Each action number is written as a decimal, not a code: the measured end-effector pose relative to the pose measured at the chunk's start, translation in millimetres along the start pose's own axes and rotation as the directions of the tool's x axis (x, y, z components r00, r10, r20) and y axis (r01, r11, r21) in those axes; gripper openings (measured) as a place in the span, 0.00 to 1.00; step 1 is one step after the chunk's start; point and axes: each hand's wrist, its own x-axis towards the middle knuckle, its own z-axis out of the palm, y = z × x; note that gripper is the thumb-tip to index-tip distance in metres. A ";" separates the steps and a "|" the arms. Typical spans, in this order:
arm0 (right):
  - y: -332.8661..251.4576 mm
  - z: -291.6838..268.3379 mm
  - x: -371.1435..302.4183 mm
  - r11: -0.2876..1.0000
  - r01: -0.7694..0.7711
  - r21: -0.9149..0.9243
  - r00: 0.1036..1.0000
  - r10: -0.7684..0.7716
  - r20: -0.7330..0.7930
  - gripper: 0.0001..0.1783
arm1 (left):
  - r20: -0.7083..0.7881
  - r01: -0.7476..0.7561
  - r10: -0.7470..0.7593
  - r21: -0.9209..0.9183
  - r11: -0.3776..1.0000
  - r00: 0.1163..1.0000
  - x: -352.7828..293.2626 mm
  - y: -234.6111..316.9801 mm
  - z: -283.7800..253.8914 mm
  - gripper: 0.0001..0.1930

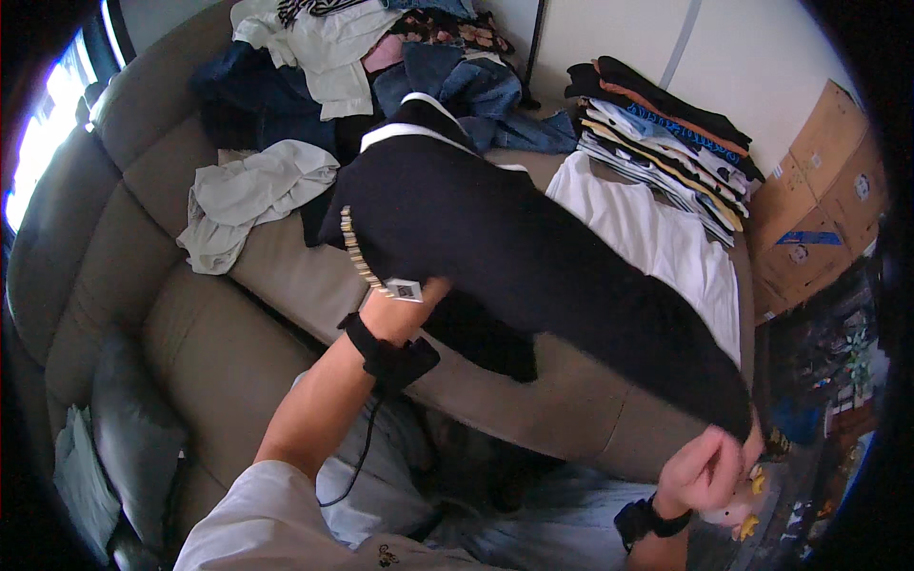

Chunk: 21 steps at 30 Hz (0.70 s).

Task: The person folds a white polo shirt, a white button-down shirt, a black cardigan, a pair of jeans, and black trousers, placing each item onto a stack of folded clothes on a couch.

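A black garment (495, 219) with white bands at its far end is stretched across the sofa in front of me. Along one edge runs a row of small gold-and-white trim (358, 255), ending near a small white tag (404, 290). My left hand (430, 293) reaches up under the cloth, which hides its fingers. At the lower right, my right hand (706, 468) is closed on the garment's tapering end. Both wrists wear black bands.
A heap of jeans (443, 90) and light clothes lies at the back, beside a crumpled off-white garment (252, 200). A white top (657, 238) is spread near a folded clothes stack (666, 133). Cardboard boxes (809, 209) stand right; a grey cushion (138, 428) rests left on the sofa (257, 352).
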 end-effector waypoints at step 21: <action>57.2 39.0 27.2 0.912 -0.388 0.135 0.904 0.405 -0.139 0.11 | -0.380 -0.497 0.574 0.289 0.818 0.725 67.8 84.9 -25.1 0.35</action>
